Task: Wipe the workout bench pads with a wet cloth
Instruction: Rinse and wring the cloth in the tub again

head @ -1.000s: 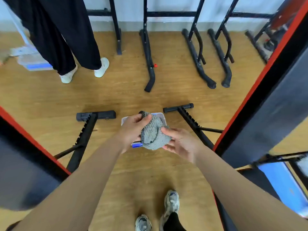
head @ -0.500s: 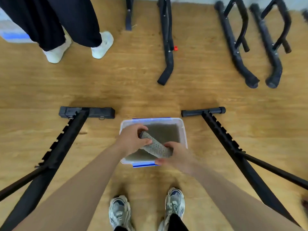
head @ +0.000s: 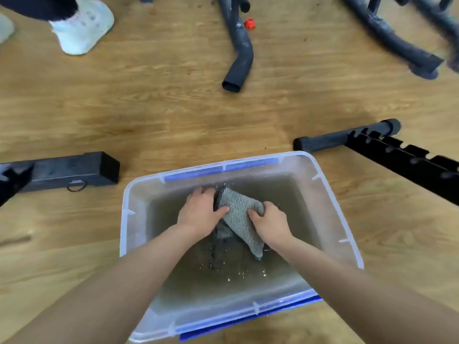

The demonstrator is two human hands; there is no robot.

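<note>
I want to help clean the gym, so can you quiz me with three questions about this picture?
1. True or false: the left hand and the right hand both hold the grey cloth.
2. Where is the cloth? A) on the floor B) inside the clear tub C) on a bench pad
3. Does the water look clean or murky?
Key: 1 true; 2 B; 3 murky.

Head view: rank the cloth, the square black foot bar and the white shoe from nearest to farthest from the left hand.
1. The cloth, gripped by the left hand, in the tub.
2. The foot bar, on the floor to its left.
3. The white shoe, far top left.
</note>
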